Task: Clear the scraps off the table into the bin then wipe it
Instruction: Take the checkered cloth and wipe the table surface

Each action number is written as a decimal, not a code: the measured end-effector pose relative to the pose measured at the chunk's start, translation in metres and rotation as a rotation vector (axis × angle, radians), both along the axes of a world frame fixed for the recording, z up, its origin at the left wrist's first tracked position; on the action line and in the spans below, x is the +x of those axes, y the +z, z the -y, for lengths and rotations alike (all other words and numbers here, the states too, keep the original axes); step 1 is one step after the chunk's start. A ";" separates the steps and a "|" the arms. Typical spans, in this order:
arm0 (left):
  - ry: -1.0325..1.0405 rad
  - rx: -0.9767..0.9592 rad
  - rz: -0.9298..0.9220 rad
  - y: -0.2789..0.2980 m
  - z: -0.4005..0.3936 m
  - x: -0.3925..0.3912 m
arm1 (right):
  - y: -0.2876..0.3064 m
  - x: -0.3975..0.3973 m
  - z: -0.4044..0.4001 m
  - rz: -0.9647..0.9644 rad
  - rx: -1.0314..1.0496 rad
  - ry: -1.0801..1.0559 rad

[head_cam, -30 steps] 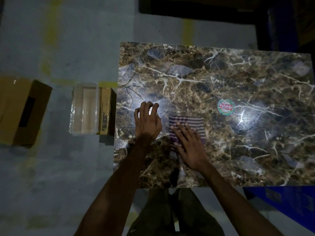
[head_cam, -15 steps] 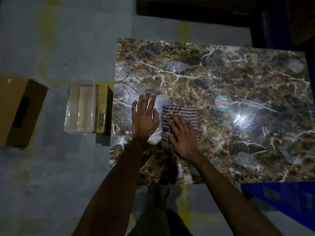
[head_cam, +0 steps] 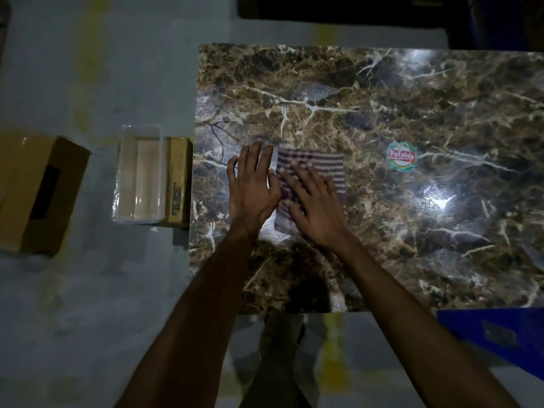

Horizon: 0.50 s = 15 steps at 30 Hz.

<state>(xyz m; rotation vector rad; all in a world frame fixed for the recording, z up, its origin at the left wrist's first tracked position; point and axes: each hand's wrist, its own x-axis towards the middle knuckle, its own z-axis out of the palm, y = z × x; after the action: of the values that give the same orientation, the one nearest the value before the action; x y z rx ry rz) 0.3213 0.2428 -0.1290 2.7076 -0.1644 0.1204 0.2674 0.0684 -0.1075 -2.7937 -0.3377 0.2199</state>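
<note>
A striped purple-and-white cloth (head_cam: 321, 164) lies flat on the brown marble-patterned table (head_cam: 382, 245), near its left side. My right hand (head_cam: 315, 206) presses down on the cloth with straight, spread fingers. My left hand (head_cam: 251, 188) rests flat on the bare tabletop just left of the cloth, fingers straight, its thumb side touching the cloth's edge. A clear plastic bin (head_cam: 139, 179) stands on the floor beside the table's left edge. I see no scraps on the tabletop.
A small cardboard box (head_cam: 178, 184) sits between the bin and the table. A larger cardboard box (head_cam: 38, 192) lies further left on the grey floor. A round sticker (head_cam: 401, 156) is on the tabletop. A blue crate (head_cam: 506, 337) stands at the table's near right corner.
Both hands and the cloth have slid a little leftward on the table. My left hand's curled fingers have flattened onto the surface.
</note>
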 end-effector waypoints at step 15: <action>-0.005 0.006 0.012 0.002 0.001 0.000 | -0.006 0.027 -0.004 0.032 -0.026 -0.089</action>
<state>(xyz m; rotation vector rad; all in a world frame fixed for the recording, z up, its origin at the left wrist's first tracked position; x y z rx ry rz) 0.3208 0.2420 -0.1269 2.7132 -0.1752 0.1347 0.2945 0.0727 -0.1139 -2.8329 -0.2187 0.1605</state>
